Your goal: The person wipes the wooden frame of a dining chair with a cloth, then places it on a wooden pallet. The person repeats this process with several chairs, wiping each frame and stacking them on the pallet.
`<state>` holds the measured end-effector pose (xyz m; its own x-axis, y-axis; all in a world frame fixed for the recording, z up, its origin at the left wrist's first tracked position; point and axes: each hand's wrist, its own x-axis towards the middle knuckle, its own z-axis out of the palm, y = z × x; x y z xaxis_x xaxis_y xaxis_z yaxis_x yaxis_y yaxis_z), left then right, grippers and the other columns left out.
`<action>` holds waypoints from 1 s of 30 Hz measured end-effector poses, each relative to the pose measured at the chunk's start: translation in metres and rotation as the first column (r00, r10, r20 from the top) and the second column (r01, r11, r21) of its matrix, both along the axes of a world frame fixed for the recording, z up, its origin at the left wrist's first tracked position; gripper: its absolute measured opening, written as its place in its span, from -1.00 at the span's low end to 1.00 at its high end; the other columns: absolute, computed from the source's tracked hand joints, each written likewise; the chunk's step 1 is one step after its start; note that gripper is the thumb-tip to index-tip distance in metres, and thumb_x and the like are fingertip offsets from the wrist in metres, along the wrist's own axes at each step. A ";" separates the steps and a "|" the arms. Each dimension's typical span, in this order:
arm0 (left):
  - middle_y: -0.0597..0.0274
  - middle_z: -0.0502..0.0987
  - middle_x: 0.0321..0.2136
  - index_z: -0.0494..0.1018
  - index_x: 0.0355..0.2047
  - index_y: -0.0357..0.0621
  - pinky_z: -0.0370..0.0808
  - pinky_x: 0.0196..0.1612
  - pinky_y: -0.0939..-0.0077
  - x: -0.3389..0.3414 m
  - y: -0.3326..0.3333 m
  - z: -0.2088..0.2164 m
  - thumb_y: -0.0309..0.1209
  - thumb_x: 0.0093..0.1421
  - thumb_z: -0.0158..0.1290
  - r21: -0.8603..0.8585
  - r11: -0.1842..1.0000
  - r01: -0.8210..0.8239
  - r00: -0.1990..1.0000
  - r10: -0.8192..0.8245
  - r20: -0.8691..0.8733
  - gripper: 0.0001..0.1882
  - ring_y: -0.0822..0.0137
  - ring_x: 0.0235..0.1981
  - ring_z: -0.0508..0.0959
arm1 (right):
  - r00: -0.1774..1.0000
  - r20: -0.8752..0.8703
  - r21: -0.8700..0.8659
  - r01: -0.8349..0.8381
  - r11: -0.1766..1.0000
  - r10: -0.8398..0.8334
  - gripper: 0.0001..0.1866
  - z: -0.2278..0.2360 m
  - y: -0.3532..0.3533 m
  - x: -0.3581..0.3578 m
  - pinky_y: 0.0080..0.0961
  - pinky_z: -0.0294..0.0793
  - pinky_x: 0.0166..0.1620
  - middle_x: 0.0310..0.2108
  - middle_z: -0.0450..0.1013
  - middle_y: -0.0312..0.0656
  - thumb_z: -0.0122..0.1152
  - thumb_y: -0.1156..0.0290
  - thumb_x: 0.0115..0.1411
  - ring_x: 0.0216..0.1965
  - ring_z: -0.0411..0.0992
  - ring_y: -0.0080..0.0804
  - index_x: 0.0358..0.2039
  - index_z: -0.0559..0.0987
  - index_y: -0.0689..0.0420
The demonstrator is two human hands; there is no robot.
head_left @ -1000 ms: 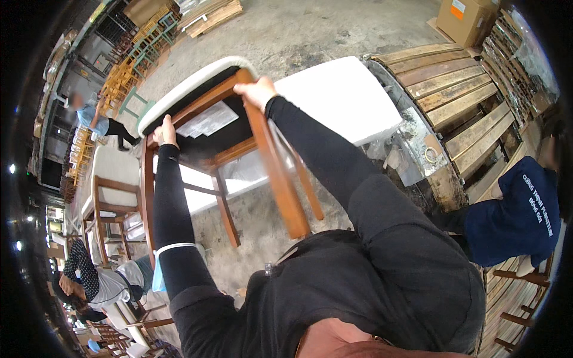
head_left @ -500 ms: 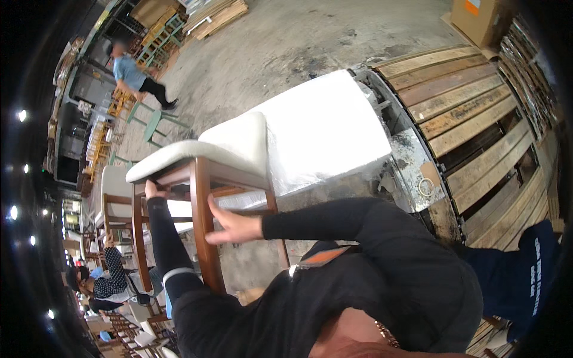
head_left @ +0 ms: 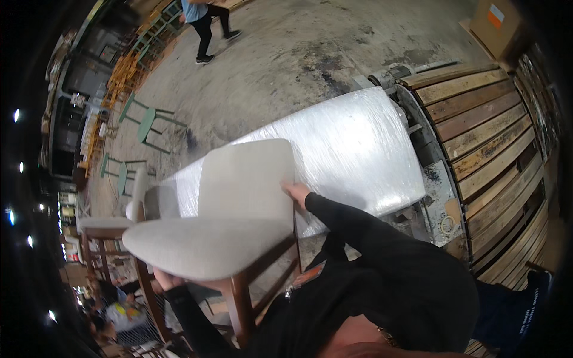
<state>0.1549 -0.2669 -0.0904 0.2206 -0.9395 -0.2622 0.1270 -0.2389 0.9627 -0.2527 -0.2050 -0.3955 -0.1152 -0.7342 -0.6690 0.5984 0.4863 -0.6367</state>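
An upholstered chair (head_left: 248, 179) with a pale grey seat and backrest and brown wooden legs stands before me, tilted in view. My right hand (head_left: 296, 193) grips the right edge of its backrest, the fingertips curled over the side. Under the front left of the seat, my left hand (head_left: 167, 279) holds the chair's frame. The seat hides most of that hand's fingers. Just behind the backrest lies a long platform (head_left: 364, 149) wrapped in shiny clear film over white.
Wooden slat pallets (head_left: 477, 119) line the right side, with a cardboard box (head_left: 494, 27) beyond. A second pale chair (head_left: 110, 224) stands at left. Green stools (head_left: 148, 125) are farther off on the concrete floor (head_left: 262, 65). A person in dark trousers (head_left: 206, 30) walks at the top.
The chair has turned and tipped, showing more of its seat and backrest. My right hand went from beside a leg to the backrest edge. The walking person moved rightward and farther up the view.
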 end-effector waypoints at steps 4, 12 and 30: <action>0.01 0.54 0.03 0.39 0.09 -0.32 0.54 0.03 0.16 -0.003 0.006 0.014 -0.13 0.39 -0.12 0.004 0.958 0.288 0.945 -0.285 0.162 -0.51 0.07 0.00 0.56 | 0.966 0.238 0.089 0.085 0.992 -0.104 -0.06 -0.004 -0.017 0.020 -0.24 0.59 -0.07 -0.08 0.55 0.08 0.41 -0.20 0.02 -0.08 0.57 -0.18 0.06 0.47 0.48; -0.14 0.45 0.14 0.27 0.25 -0.33 0.50 0.13 0.09 -0.134 -0.049 0.055 0.06 0.37 -0.16 0.079 0.925 0.372 0.920 -0.378 0.102 -0.29 -0.02 0.13 0.47 | 0.976 0.066 0.090 0.201 0.976 -0.207 -0.06 0.038 0.046 -0.032 -0.30 0.56 0.01 -0.03 0.53 0.10 0.55 -0.09 -0.09 -0.01 0.54 -0.21 0.09 0.47 0.44; -0.19 0.45 0.11 0.24 0.28 -0.31 0.45 0.16 0.10 -0.813 0.130 0.233 0.28 0.32 -0.31 -0.250 0.145 0.957 0.144 -0.989 -0.019 -0.11 -0.01 0.13 0.47 | 0.020 0.513 -0.381 0.901 -0.206 -0.858 -0.30 0.291 0.496 -0.442 -0.21 0.49 0.13 0.07 0.47 -0.02 0.45 0.19 0.11 0.10 0.44 -0.20 0.17 0.42 0.30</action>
